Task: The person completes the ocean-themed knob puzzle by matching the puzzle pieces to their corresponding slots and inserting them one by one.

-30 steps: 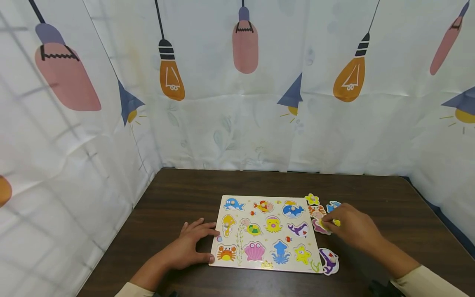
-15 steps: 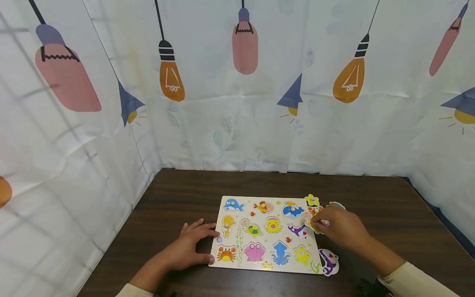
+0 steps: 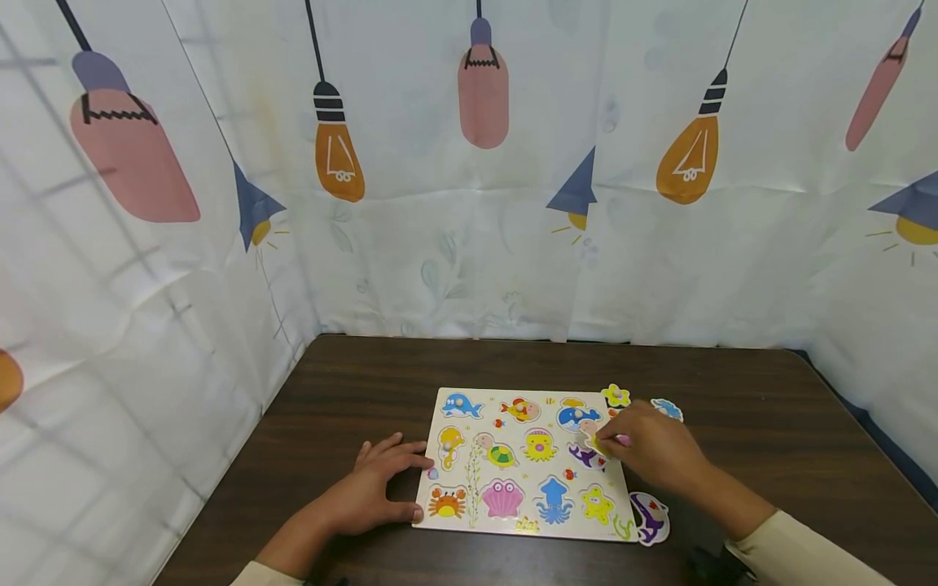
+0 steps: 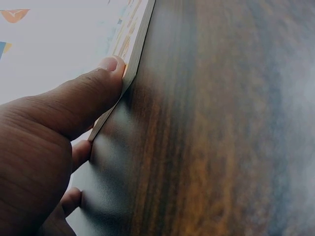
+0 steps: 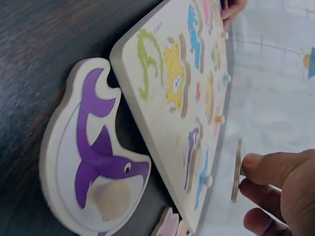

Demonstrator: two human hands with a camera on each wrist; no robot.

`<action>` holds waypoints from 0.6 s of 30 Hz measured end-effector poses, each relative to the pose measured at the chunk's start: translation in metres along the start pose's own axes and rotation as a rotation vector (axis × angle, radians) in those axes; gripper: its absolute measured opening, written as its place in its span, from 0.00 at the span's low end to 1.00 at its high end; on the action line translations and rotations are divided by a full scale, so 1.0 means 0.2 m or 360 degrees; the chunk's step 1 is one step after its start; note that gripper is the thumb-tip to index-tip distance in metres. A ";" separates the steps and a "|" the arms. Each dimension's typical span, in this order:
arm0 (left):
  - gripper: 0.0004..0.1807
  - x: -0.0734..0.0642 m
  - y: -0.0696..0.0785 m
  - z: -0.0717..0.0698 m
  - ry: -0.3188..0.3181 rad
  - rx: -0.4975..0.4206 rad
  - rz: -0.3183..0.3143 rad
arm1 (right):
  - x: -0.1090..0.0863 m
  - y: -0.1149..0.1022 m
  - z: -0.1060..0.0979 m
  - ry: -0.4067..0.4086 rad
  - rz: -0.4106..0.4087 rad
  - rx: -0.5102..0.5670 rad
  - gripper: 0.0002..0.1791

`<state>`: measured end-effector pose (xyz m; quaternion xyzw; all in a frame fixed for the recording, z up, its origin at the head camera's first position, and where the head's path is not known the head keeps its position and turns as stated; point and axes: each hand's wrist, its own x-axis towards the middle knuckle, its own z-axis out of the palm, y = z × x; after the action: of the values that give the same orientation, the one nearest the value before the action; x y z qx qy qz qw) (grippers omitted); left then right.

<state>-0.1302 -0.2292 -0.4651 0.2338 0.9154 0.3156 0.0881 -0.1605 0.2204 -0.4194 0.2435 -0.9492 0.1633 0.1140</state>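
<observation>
Curtain printed with lamps and bulbs; several lamps cut off at the frame edges. Dark wood desk, its near edge out of frame. Puzzle board lies flat on it; in the left-wrist view its printing is washed out by glare. Right hand: thumb and fingers pinching the held piece, above the board's right side. Left hand: fingers spread, loose, resting at the board's left edge, thumb on the near corner. Purple whale piece on the desk just beside the board's near right corner; bottom cut off in the right-wrist view, knob blurred. Held piece seen edge-on there, its picture unreadable; from the head, fingers cover much of it. Blue piece partly hidden behind the right hand. Yellow piece at the far right corner, small, shape uncertain.
</observation>
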 end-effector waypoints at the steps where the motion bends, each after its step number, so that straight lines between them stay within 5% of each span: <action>1: 0.33 0.00 0.00 0.00 0.0000 0.0000 -0.0001 | 0.00 0.00 0.00 0.0003 -0.0007 0.0008 0.08; 18: 0.33 -0.01 0.01 0.00 0.0003 -0.0011 0.0000 | 0.07 -0.10 0.06 -0.0043 -0.0038 0.0012 0.07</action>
<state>-0.1282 -0.2286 -0.4626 0.2330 0.9144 0.3190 0.0880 -0.1640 0.1938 -0.4206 0.2575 -0.9471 0.1623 0.1021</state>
